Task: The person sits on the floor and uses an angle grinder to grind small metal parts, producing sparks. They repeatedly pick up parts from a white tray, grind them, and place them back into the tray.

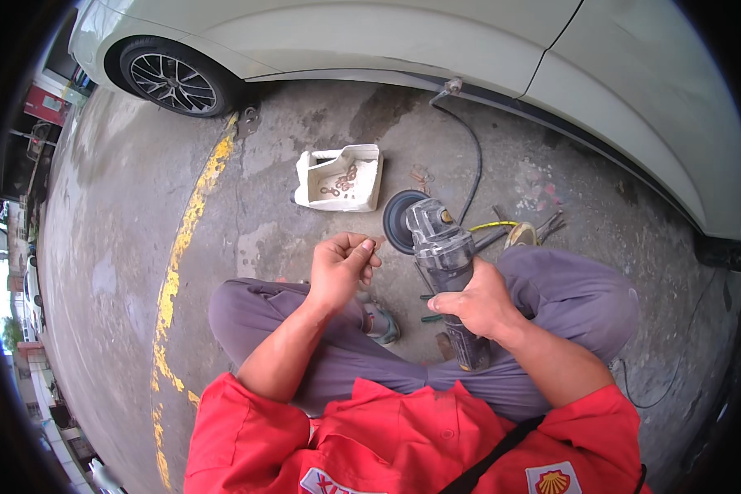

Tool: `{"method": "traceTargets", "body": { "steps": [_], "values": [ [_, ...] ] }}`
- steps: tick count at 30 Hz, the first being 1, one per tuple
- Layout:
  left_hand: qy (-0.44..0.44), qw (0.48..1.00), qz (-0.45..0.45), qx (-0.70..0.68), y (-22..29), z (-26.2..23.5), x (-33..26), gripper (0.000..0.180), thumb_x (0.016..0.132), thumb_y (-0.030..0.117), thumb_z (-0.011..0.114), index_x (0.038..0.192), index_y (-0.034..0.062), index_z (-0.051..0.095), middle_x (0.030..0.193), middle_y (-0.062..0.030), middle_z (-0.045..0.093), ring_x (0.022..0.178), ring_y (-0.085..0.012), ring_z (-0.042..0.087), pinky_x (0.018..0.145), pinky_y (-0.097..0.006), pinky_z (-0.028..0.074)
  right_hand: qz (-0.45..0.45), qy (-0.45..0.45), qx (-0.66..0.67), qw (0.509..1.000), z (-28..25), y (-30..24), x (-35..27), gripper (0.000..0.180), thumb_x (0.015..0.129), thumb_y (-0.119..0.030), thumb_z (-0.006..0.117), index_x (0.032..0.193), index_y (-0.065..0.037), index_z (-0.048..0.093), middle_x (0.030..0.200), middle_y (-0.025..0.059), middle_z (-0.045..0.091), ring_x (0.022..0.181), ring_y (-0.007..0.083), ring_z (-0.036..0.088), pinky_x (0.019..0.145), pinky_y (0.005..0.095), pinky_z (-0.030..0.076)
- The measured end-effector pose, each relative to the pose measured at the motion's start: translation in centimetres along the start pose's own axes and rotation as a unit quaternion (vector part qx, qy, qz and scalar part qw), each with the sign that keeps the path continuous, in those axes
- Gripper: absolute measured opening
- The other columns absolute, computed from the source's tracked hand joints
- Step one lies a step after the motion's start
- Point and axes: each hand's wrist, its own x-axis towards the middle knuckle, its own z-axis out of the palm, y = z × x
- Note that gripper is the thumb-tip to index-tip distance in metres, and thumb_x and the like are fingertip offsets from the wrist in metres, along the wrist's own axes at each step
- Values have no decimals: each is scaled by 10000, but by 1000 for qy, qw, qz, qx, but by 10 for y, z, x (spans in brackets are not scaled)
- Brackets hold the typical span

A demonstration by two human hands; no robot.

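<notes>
My right hand (476, 303) grips the body of a grey angle grinder (440, 247), whose dark round disc (398, 221) points away from me toward the ground. My left hand (343, 267) hovers just left of the grinder's head, fingers curled together, pinching something small that I cannot make out. Both forearms come up from my red shirt over my grey trousers as I squat on the concrete.
A white cut-open plastic container (340, 178) with several small metal parts lies ahead. A black cable (474, 156) runs to the white car (436, 41) along the top. Hand tools (528, 229) lie by my right knee. A worn yellow line (181, 247) crosses the floor at left.
</notes>
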Motion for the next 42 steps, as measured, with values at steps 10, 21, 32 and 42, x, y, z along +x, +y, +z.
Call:
{"method": "traceTargets", "body": {
  "steps": [10,21,32,42],
  "values": [
    [1,995,76,-64,-8,-9,0,202,1037,79,620,1208,-29,616,918,-82,714,699,-87,615,621,-228,529,5,29,69,997,0,14,5,413,682,-154,844,1021,-4,661,861,78,687,759,179,660,727,350,541],
    [5,995,5,-103,1,0,0,225,1035,138,647,1175,-38,656,921,-80,723,732,-116,667,649,-244,549,-18,28,72,997,-1,10,3,415,687,-141,844,1023,3,647,864,80,679,731,169,650,687,348,540],
    [25,999,14,-25,-3,9,4,333,1103,260,527,1144,-26,693,782,-25,657,608,-78,550,538,-219,441,-1,19,-20,1000,-2,-2,-1,524,658,-230,859,1090,-7,665,954,147,730,874,273,705,832,384,544],
    [57,997,7,-43,-6,12,5,289,1098,257,541,1003,16,670,705,4,590,536,-55,446,491,-202,356,12,32,-33,999,2,1,1,528,656,-239,854,1094,-9,668,959,160,733,890,293,715,835,392,544]
  ]
}}
